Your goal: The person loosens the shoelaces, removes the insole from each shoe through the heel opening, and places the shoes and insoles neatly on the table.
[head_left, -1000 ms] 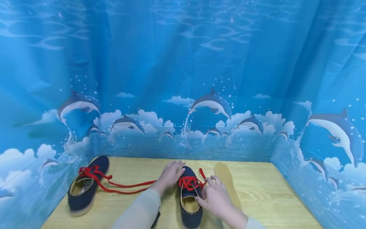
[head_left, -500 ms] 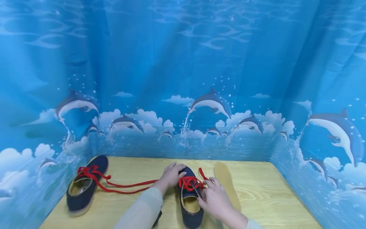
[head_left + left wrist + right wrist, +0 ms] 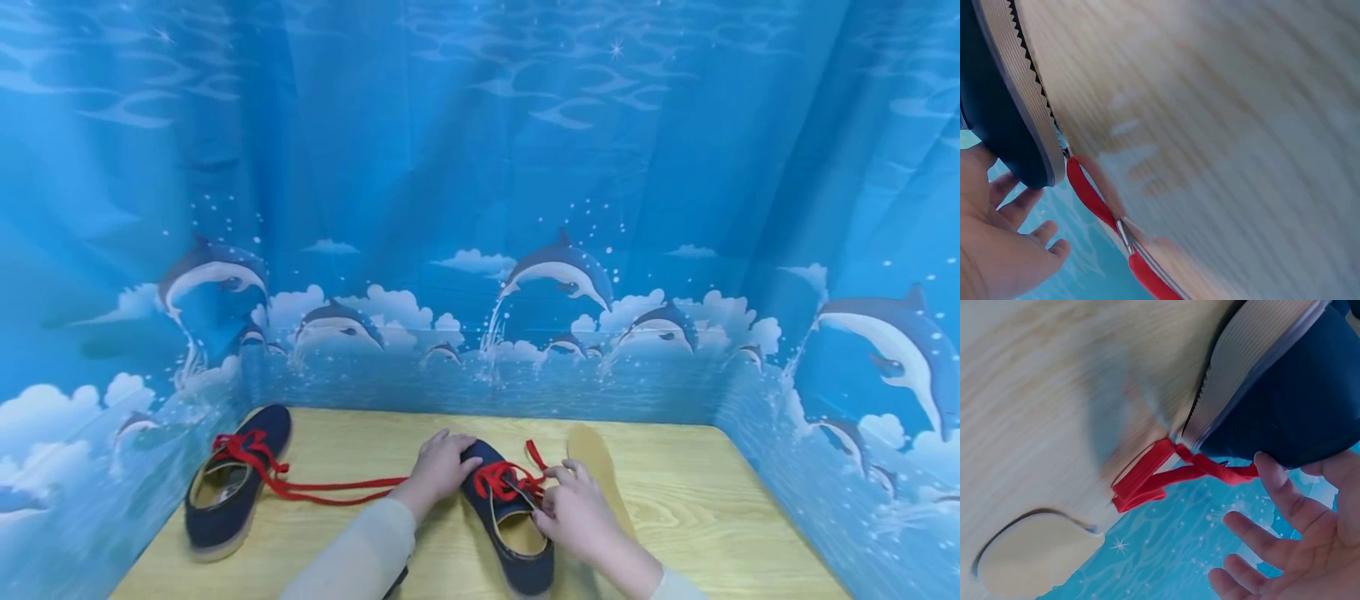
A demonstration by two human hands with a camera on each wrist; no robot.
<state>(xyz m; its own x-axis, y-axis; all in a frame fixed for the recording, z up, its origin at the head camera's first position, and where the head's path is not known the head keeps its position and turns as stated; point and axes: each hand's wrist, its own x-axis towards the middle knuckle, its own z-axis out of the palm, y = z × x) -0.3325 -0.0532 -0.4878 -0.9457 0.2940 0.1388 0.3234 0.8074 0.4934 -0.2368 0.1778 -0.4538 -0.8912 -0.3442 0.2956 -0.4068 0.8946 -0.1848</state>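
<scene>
A navy shoe [image 3: 529, 573] with a tan lining and red laces [image 3: 495, 481] lies slanted before me, toe away from me and to the left. My left hand [image 3: 438, 468] grips its toe from the left; in the left wrist view the fingers reach round the front of the navy toe [image 3: 1004, 119]. From the right, my right hand [image 3: 581, 512] pinches the edge beside the shoe's opening, near the lacing. Thumb and index fingertip meet the navy upper [image 3: 1291, 394] in the right wrist view, the other fingers spread loosely. The underside is hidden.
A matching navy shoe [image 3: 217, 529] with a red bow stands at the table's left. Its long red lace ends [image 3: 337, 486] run right, passing behind my left wrist. A tan insole [image 3: 588, 447] lies right of the shoe. A blue dolphin-print curtain [image 3: 480, 208] surrounds the wooden table [image 3: 705, 508].
The shoe has turned, its toe swinging left and its heel right. My left hand has shifted slightly left with the toe, and my right hand slightly right.
</scene>
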